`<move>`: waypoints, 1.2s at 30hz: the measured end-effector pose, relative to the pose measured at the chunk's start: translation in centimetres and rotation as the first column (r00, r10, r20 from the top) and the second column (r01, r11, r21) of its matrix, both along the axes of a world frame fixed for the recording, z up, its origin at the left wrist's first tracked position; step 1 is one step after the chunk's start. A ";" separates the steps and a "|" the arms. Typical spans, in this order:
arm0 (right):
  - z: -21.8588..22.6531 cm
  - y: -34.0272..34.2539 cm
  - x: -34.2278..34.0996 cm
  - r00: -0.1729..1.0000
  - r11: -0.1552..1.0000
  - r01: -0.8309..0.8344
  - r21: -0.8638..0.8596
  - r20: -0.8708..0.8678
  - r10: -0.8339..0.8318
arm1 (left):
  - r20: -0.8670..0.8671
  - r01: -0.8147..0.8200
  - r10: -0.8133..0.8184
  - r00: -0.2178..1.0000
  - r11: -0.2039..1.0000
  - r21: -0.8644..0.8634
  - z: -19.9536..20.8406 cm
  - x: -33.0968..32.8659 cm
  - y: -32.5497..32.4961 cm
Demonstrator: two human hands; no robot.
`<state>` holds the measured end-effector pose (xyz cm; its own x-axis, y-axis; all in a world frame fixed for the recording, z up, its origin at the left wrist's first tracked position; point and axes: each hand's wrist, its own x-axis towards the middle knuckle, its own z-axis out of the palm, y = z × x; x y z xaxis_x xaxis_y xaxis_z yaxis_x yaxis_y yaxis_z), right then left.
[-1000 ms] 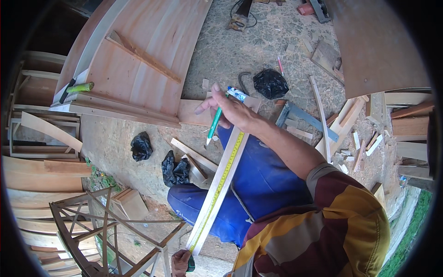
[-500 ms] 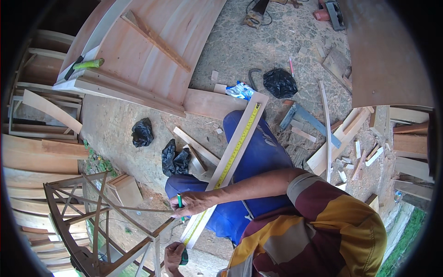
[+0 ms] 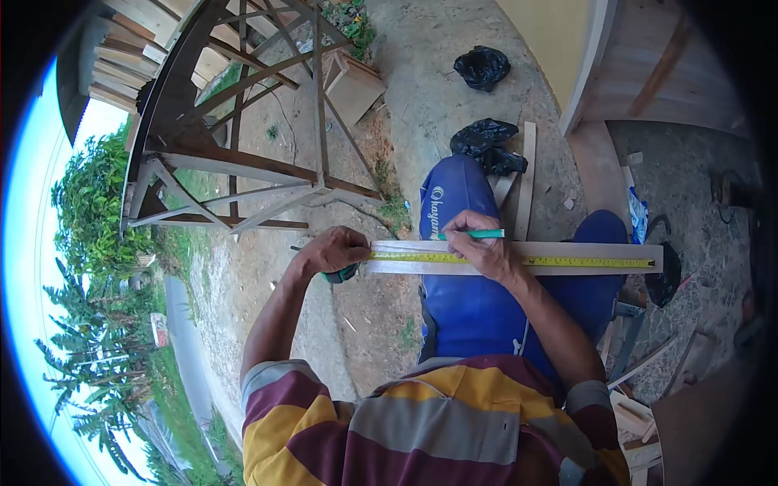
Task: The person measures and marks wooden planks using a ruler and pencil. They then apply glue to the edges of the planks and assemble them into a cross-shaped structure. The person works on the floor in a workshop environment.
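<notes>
A long, flat wooden board lies across my thighs in blue trousers. Along its face runs the yellow blade of a tape measure, its end close to the board's right end. At the board's left end, my left hand is closed on the tape measure's dark green case, which the fingers partly cover. My right hand rests on the board above my knees, across the blade. Between its fingers is a green pencil, lying nearly level; its left end is partly hidden by the fingers.
Black plastic bags and wood strips lie on the ground ahead. A dark wooden trestle frame stands at left ahead, with a pale wooden box behind. Large panels rise at far right. Offcuts lie at lower right.
My view has swung left, so the board now runs left to right and the road and trees show. Both hands keep hold of the tape measure and pencil.
</notes>
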<state>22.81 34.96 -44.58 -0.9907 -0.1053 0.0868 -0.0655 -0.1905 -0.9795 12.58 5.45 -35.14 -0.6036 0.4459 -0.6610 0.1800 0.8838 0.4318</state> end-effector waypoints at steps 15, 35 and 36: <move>-0.5 -2.8 0.1 0.988 0.984 -0.091 0.153 -0.112 0.109 | 0.008 0.012 -0.012 1.000 1.000 -0.012 -0.5 -0.1 -0.5; -0.1 -3.1 -0.1 0.995 0.979 -0.076 0.189 -0.049 0.086 | 0.003 0.020 -0.020 1.000 1.000 0.013 -0.7 -0.2 -0.6; -0.1 -3.1 -0.1 0.995 0.978 -0.084 0.190 -0.038 0.092 | 0.003 0.020 -0.020 1.000 1.000 0.015 -0.7 -0.2 -0.6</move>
